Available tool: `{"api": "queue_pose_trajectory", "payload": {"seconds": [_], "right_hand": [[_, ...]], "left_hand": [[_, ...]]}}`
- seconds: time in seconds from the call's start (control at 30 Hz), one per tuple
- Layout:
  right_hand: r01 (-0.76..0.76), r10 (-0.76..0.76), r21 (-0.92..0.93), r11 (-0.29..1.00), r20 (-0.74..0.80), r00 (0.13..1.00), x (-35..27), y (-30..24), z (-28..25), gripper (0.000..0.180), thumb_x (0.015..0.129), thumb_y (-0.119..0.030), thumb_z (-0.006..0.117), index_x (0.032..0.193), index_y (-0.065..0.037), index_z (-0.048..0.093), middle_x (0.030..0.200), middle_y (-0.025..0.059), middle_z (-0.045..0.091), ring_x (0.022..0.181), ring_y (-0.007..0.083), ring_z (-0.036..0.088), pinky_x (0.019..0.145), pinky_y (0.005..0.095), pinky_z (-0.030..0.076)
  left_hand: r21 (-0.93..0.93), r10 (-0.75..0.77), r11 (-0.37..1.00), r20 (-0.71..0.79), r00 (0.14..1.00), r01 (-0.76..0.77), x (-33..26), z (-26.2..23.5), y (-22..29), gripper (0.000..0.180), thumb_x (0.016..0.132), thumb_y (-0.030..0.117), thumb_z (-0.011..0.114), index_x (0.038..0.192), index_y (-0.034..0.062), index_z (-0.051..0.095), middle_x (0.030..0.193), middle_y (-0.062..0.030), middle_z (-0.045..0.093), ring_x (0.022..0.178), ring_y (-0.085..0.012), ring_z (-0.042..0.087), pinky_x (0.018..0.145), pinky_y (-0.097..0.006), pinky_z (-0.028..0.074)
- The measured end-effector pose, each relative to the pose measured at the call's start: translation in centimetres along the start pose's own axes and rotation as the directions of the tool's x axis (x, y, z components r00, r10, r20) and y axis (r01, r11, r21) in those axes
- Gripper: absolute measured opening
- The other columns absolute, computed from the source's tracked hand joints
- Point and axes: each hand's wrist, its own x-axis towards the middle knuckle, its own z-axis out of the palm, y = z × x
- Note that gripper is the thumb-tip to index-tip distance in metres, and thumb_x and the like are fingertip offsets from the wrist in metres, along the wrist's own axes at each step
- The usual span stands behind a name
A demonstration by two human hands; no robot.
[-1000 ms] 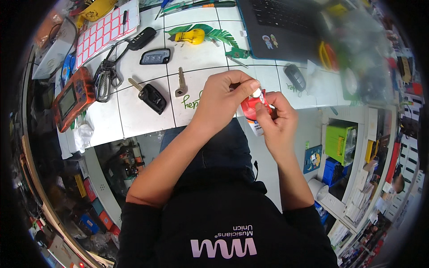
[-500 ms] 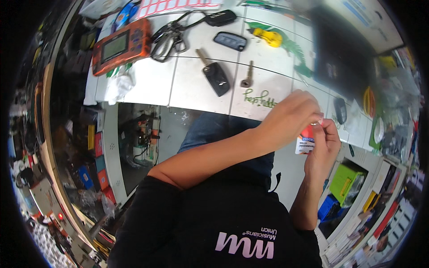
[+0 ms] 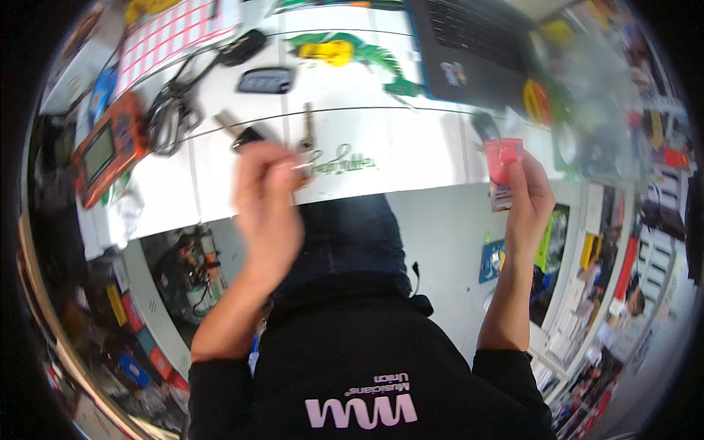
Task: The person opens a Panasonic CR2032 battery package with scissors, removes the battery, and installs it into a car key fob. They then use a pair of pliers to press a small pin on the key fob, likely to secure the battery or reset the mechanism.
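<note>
My left hand (image 3: 268,202), smeared by motion, is closed in a pinch over the table's front edge. A small pale thing shows at its fingertips, too blurred to name. Just behind these fingers lies a black flip car key (image 3: 249,137), partly hidden, its blade pointing away to the left. To the right of the left hand lies a loose metal key (image 3: 307,130). My right hand (image 3: 533,194) is closed on a small red and white blister pack (image 3: 500,163), held upright near the table's right front edge. Behind the pack lies a dark key fob (image 3: 485,126).
An orange handheld device (image 3: 114,147) with a screen sits at the left, beside a tangle of keys (image 3: 170,117). Further back are a grey-blue remote fob (image 3: 266,81), a black fob (image 3: 243,47) and a yellow tool (image 3: 328,51). A laptop (image 3: 469,51) stands at the back right.
My hands were together at the blister pack and are now far apart. The left has swung left toward the flip key; the right still holds the pack. The head view has shifted right.
</note>
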Motion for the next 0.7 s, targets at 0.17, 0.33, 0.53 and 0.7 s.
{"api": "queue_pose_trajectory", "payload": {"seconds": [0.17,0.33,0.53,0.7], "right_hand": [[-0.113,0.081,-0.187,0.976,-0.172,0.982,4.1,2.4,-6.0,0.035,0.091,-0.021,0.053,0.116,0.004,0.055,0.086,0.001,0.06,0.068,0.0016,0.048,0.054,0.0168,0.038],[0.098,-0.133,-0.156,0.983,-0.227,0.965,10.4,2.8,-4.9,0.034,0.091,-0.018,0.052,0.119,0.002,0.054,0.104,0.009,0.062,0.091,0.0128,0.058,0.076,0.022,0.045],[0.276,-0.262,-0.213,0.937,0.096,0.96,2.0,-0.9,2.2,0.022,0.086,-0.012,0.058,0.105,-0.002,0.061,0.099,0.0071,0.063,0.084,0.0115,0.057,0.075,0.0228,0.044],[-0.108,-0.125,0.331,0.938,0.609,0.783,-6.1,-3.0,11.1,0.028,0.079,0.005,0.06,0.107,0.004,0.056,0.095,0.0111,0.062,0.086,0.0144,0.061,0.079,0.0264,0.049]], "left_hand": [[-0.155,-0.009,0.988,-0.022,1.0,0.006,-1.5,-3.4,-1.1,0.013,0.093,0.013,0.047,0.089,0.0006,0.047,0.077,-0.0069,0.054,0.065,-0.0108,0.053,0.059,-0.022,0.042],[-0.139,-0.095,0.987,-0.066,0.993,0.085,-1.7,-3.1,-0.6,0.014,0.094,0.015,0.047,0.09,0.001,0.048,0.077,-0.0069,0.053,0.065,-0.0119,0.05,0.064,-0.026,0.044],[-0.12,-0.104,0.988,-0.081,0.991,0.094,-2.0,-2.6,-0.1,0.007,0.089,0.007,0.051,0.087,0.0,0.053,0.08,-0.0044,0.055,0.07,-0.009,0.052,0.064,-0.021,0.043],[-0.071,-0.075,0.995,-0.01,0.997,0.075,-2.7,-1.7,-0.1,0.008,0.085,0.002,0.057,0.079,0.0006,0.052,0.075,-0.002,0.054,0.07,-0.0077,0.049,0.065,-0.02,0.041]]}}
